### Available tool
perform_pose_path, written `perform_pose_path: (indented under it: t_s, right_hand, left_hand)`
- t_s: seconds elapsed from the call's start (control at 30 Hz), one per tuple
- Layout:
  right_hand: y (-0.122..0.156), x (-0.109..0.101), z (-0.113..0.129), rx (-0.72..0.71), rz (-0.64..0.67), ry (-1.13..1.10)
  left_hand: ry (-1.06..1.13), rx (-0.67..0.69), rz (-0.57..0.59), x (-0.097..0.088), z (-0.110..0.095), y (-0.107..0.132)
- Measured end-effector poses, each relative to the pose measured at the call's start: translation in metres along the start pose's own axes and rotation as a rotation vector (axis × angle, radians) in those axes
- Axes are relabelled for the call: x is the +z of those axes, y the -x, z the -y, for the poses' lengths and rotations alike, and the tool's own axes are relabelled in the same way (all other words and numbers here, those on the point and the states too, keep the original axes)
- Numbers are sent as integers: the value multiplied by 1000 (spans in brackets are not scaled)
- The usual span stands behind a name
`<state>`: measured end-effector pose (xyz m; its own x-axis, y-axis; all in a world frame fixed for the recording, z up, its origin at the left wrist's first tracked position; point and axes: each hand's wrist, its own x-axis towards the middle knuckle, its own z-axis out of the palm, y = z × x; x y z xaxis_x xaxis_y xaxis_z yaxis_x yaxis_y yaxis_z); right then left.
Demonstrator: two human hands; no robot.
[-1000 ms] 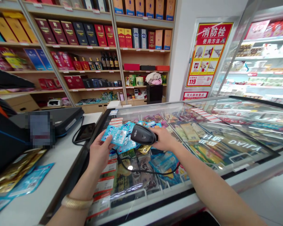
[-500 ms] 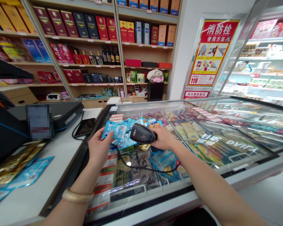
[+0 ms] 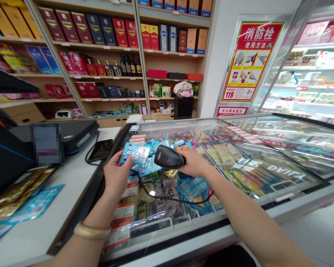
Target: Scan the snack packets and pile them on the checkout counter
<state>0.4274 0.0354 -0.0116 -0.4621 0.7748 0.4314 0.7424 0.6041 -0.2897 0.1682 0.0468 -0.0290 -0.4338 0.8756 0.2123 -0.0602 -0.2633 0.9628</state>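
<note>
Between the thumb and fingers of my left hand (image 3: 118,168) is a light blue snack packet (image 3: 135,152), its printed label turned up and lit by a pale glow. My right hand (image 3: 193,162) is wrapped round the handle of a black barcode scanner (image 3: 169,157), whose head points left at the packet, a short gap away. The scanner's black cable (image 3: 172,200) loops over the glass lid below both hands. Beneath and behind the scanner, several more blue packets (image 3: 151,166) lie on the glass.
A glass-topped freezer (image 3: 267,193) with packaged goods inside stretches to the right. On the left counter (image 3: 58,207) are gold packets (image 3: 22,189), blue packets (image 3: 39,202), a phone (image 3: 100,150) and a dark machine (image 3: 80,135). Shelves of boxes (image 3: 93,29) stand behind.
A bright glow now falls on the label of the packet in my left hand. Both hands, the packet and the scanner stay almost in the same place.
</note>
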Motion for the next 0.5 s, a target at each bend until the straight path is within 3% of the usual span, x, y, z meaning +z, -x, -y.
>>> perform_pose_path:
  t_s: [0.3,0.5]
  right_hand:
    - [0,0,-3,2,-4,-64]
    - [2,0,-5,28,-34,-53]
  left_hand:
    - [-42,24,18,-2,8,-3]
    - [-379,206,147,-8,29,-18]
